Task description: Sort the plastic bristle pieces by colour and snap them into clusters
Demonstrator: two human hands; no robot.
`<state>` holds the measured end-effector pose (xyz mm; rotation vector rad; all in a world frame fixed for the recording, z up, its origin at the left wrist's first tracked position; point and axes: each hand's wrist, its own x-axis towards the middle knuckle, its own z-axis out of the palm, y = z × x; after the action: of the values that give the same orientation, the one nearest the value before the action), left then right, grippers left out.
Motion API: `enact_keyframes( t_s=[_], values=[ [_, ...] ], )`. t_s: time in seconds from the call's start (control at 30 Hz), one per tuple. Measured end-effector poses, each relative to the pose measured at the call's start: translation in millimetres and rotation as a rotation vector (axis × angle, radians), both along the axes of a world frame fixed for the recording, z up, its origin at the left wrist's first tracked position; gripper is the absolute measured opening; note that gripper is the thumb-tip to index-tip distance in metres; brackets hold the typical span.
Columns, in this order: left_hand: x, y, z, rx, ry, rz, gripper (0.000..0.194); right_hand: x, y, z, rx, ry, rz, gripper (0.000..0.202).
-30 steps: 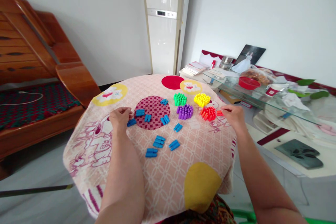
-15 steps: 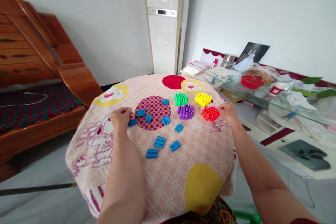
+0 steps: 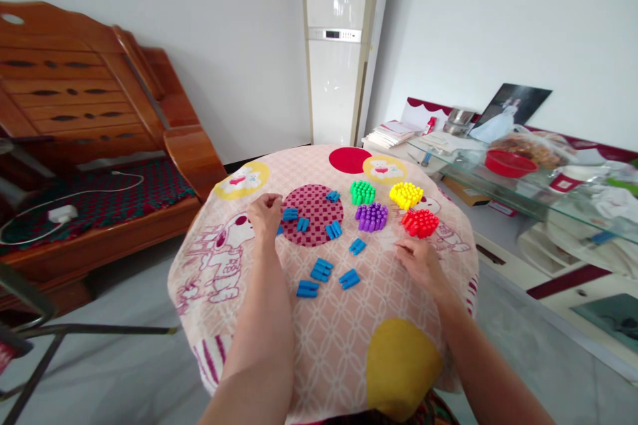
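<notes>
My left hand is at the left of the dotted maroon circle, its fingertips pinched together beside a blue peg-like group. Whether anything small is in the pinch cannot be made out. Another blue piece lies partly hidden behind that wrist. My right hand is low over the cloth, just in front of the red peg cluster, with fingers curled and tips together; what they hold, if anything, is too small to see. Purple, green and yellow pegs stand upright in tight bunches nearby.
Several more blue groups lie scattered across the patterned tablecloth. Right of the round table is a glass-topped cabinet with a red bowl and papers. A wooden bench stands at left, a tall white appliance behind.
My right hand has moved from the red cluster's right side to the front of it. My left hand has shifted slightly right and away from me. The view has turned left.
</notes>
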<state>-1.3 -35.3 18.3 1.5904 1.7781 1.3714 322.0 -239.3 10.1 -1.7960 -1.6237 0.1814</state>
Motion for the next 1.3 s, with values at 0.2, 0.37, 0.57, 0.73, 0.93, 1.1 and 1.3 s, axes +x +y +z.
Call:
enact_keyframes(
  t_s=[0.2,0.37,0.57,0.73,0.93,1.1,1.3],
  values=[
    [51,-13,15.4,0.095,0.202,-0.280,0.025,0,7,-24.8,0.076,0.159,-0.106,0.031],
    [99,-1,10.4,0.098,0.418,-0.440,0.043,3,9,-30.9,0.104,0.169,-0.091,0.032],
    [124,8,8.2,-0.010,0.637,-0.558,0.044,3,10,-36.0,0.118,0.128,-0.078,0.032],
    [115,-19,8.0,0.005,0.671,-0.629,0.030,4,12,-40.3,0.192,0.029,-0.057,0.031],
    [94,-69,5.5,0.037,0.644,-0.777,0.025,-26,26,-30.5,0.215,-0.019,0.182,0.033],
    [78,-98,3.4,0.032,0.537,-0.739,0.024,-66,36,-21.3,0.071,0.067,0.433,0.034],
    [78,-110,1.8,0.007,0.263,-0.594,0.021,-61,26,-18.4,0.097,0.337,0.272,0.037]
  ],
)
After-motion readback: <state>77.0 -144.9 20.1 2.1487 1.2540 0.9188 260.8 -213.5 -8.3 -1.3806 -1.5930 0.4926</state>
